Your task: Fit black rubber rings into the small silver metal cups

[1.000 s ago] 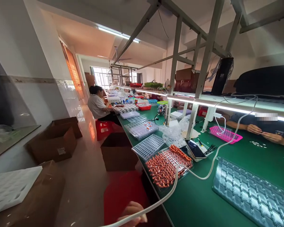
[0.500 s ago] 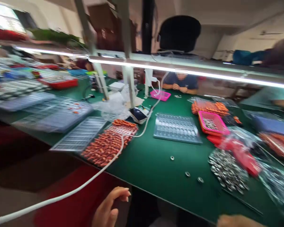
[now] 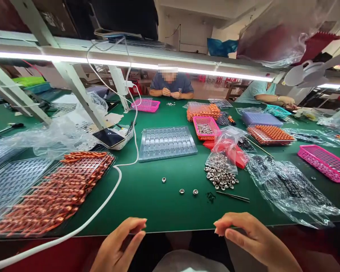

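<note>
Two hands (image 3: 119,241) (image 3: 253,236) hover; tweezers (image 3: 232,195) near.

The table top (image 3: 153,207) is uniform green. Metal pieces (image 3: 219,178), right of centre, are silver with dark openings; the small bits (image 3: 210,197) near them are black. The central tray (image 3: 168,143) shows a blue-grey grid. Near-left parts (image 3: 56,192) are copper-orange. The right-hand basket (image 3: 319,166) is pink, lattice-patterned.

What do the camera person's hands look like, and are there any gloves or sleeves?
The left hand and right hand are bare: no gloves, and no sleeve, watch or ring shows. Pale cloth, probably clothing, shows between them.
</note>
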`<state>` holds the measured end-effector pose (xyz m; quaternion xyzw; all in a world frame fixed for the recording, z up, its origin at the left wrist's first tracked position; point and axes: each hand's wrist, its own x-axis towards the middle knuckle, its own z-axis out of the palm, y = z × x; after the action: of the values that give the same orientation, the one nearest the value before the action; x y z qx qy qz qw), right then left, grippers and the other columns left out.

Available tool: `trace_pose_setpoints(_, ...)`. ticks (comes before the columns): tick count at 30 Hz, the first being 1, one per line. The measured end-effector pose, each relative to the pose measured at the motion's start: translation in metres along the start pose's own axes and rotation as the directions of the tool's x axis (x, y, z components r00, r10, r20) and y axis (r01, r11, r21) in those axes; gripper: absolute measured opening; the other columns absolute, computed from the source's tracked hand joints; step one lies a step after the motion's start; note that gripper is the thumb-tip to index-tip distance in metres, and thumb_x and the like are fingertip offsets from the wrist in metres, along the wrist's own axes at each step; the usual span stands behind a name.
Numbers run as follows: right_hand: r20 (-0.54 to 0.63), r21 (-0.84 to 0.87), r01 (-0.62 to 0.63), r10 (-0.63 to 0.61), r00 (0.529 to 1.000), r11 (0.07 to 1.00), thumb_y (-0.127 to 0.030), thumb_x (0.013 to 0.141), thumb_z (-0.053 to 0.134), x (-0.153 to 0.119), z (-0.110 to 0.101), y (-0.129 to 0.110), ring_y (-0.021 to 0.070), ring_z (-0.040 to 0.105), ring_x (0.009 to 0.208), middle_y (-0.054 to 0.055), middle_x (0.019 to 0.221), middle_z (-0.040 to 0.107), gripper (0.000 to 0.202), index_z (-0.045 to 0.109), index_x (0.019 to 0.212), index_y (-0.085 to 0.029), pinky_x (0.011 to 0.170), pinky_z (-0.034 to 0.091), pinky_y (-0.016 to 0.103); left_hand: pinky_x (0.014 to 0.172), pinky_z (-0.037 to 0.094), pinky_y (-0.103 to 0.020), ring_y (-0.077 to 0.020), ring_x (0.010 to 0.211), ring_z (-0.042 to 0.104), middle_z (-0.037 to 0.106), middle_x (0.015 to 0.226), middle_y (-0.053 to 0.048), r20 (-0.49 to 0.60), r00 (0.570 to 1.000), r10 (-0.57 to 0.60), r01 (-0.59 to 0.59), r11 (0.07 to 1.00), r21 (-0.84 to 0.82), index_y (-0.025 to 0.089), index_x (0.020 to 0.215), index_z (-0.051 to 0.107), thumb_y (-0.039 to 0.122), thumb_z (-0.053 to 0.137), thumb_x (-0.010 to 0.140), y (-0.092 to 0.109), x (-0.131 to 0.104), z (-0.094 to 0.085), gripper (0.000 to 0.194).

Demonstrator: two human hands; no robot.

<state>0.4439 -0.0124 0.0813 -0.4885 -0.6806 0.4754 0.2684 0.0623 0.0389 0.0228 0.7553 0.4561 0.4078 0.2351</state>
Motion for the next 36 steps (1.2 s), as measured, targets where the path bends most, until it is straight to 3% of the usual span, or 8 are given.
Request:
trace_pose_setpoints(4, -0.189, -0.141, -0.072, 0.044, 0.981, 0.987, -0.043, 0.101, 0.051, -0.018, -0.012, 0.040, 0.0183, 0.068, 0.099, 0.005, 0.107, 0.072, 0.027, 0.070, 0.112, -0.027, 0.088, 0.055, 0.027, 0.083, 0.060, -0.027, -0.0191, 0.093, 0.071, 0.073, 0.104, -0.008, 0.225, 0.962, 0.155, -0.178, 0.980, 0.088, 0.021, 0.112, 0.067, 0.029, 0.059, 0.096, 0.016, 0.056, 0.042, 0.019)
trace_pose_setpoints(8, -0.483, -0.431, -0.107, -0.129, 0.866, 0.896, -0.045, 0.099, 0.053, -0.015, -0.033, 0.082, 0.0220, 0.066, 0.103, 0.006, 0.112, 0.069, 0.027, 0.069, 0.110, -0.027, 0.088, 0.057, 0.033, 0.103, 0.051, -0.046, -0.0250, 0.110, 0.065, 0.068, 0.120, -0.012, 0.470, 0.873, 0.128, -0.238, 0.954, 0.182, 0.019, 0.118, 0.065, 0.022, 0.057, 0.095, 0.025, 0.110, 0.077, 0.025)
trace_pose_setpoints(11, -0.510, -0.572, -0.138, -0.219, 0.832, 0.808, -0.051, 0.099, 0.050, -0.002, -0.044, 0.103, 0.0226, 0.066, 0.095, 0.007, 0.107, 0.069, 0.033, 0.068, 0.110, -0.026, 0.078, 0.058, 0.035, 0.096, 0.054, -0.046, -0.0269, 0.109, 0.063, 0.068, 0.119, -0.013, 0.558, 0.829, 0.049, -0.210, 0.950, 0.229, 0.016, 0.121, 0.066, 0.014, 0.052, 0.094, 0.029, 0.141, 0.094, 0.030)
trace_pose_setpoints(14, -0.462, -0.645, -0.114, -0.266, 0.846, 0.756, -0.056, 0.100, 0.044, 0.008, -0.049, 0.114, 0.0224, 0.064, 0.087, 0.006, 0.100, 0.069, 0.040, 0.066, 0.110, -0.024, 0.072, 0.056, 0.035, 0.092, 0.055, -0.041, -0.0253, 0.104, 0.065, 0.071, 0.112, -0.011, 0.539, 0.841, 0.040, -0.155, 0.973, 0.169, 0.017, 0.118, 0.068, 0.012, 0.050, 0.094, 0.029, 0.161, 0.105, 0.031)
trace_pose_setpoints(20, -0.401, -0.645, -0.074, -0.255, 0.880, 0.760, -0.049, 0.103, 0.042, 0.005, -0.059, 0.123, 0.0209, 0.062, 0.084, 0.005, 0.095, 0.068, 0.034, 0.065, 0.104, -0.024, 0.070, 0.053, 0.033, 0.082, 0.056, -0.030, -0.0183, 0.091, 0.069, 0.072, 0.100, -0.009, 0.406, 0.914, 0.000, -0.025, 0.998, 0.056, 0.016, 0.109, 0.068, 0.017, 0.044, 0.100, 0.014, 0.168, 0.119, 0.026)
trace_pose_setpoints(25, -0.413, -0.661, -0.058, -0.298, 0.861, 0.748, -0.036, 0.101, 0.050, 0.005, -0.056, 0.104, 0.0233, 0.061, 0.097, 0.008, 0.104, 0.066, 0.025, 0.062, 0.119, -0.023, 0.085, 0.051, 0.038, 0.080, 0.056, -0.027, -0.0167, 0.088, 0.070, 0.072, 0.096, -0.007, 0.324, 0.945, -0.036, 0.050, 0.998, -0.036, 0.016, 0.107, 0.070, 0.018, 0.050, 0.099, 0.000, 0.166, 0.117, 0.022)
trace_pose_setpoints(31, -0.336, -0.585, 0.058, -0.306, 0.891, 0.809, -0.022, 0.100, 0.051, 0.055, -0.012, 0.059, 0.0214, 0.064, 0.097, 0.008, 0.106, 0.066, 0.024, 0.058, 0.123, -0.023, 0.084, 0.055, 0.037, 0.081, 0.056, -0.028, -0.0178, 0.088, 0.070, 0.074, 0.097, -0.007, 0.294, 0.952, -0.088, 0.110, 0.992, -0.059, 0.016, 0.106, 0.071, 0.021, 0.054, 0.098, 0.001, 0.166, 0.113, 0.020)
trace_pose_setpoints(36, -0.236, -0.582, 0.007, -0.177, 0.956, 0.813, -0.021, 0.099, 0.049, 0.102, 0.023, 0.049, 0.0223, 0.065, 0.090, 0.010, 0.104, 0.065, 0.024, 0.058, 0.122, -0.017, 0.079, 0.057, 0.038, 0.081, 0.055, -0.027, -0.0172, 0.091, 0.069, 0.074, 0.101, -0.006, 0.354, 0.935, -0.020, 0.061, 0.993, -0.104, 0.017, 0.110, 0.069, 0.019, 0.052, 0.099, 0.008, 0.159, 0.113, 0.021)
